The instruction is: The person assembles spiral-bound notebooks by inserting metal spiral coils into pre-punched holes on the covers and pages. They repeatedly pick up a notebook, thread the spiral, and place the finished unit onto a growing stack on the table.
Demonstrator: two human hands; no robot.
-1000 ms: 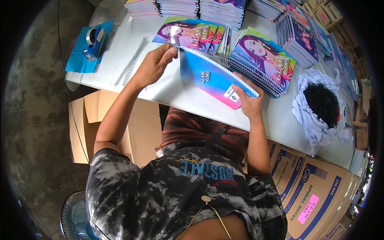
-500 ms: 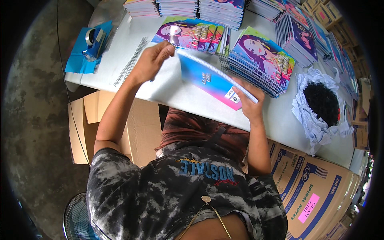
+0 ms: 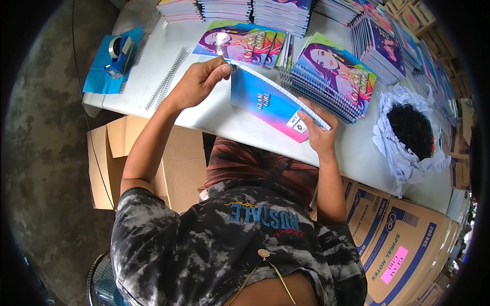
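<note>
While the right hand grips a blue-pink notebook, the left hand pinches closed at its left end.

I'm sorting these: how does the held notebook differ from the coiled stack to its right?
The held notebook shows a blue and pink cover; the coiled stack shows a portrait. The held notebook is in the right hand; the coiled stack rests on the table. Both show lettering.

The notebook in the right hand bears a title and 1 white label, seemingly too fine to read; beyond, a titled notebook stack; below, a lettered shirt and carton with 1 pink label.
</note>
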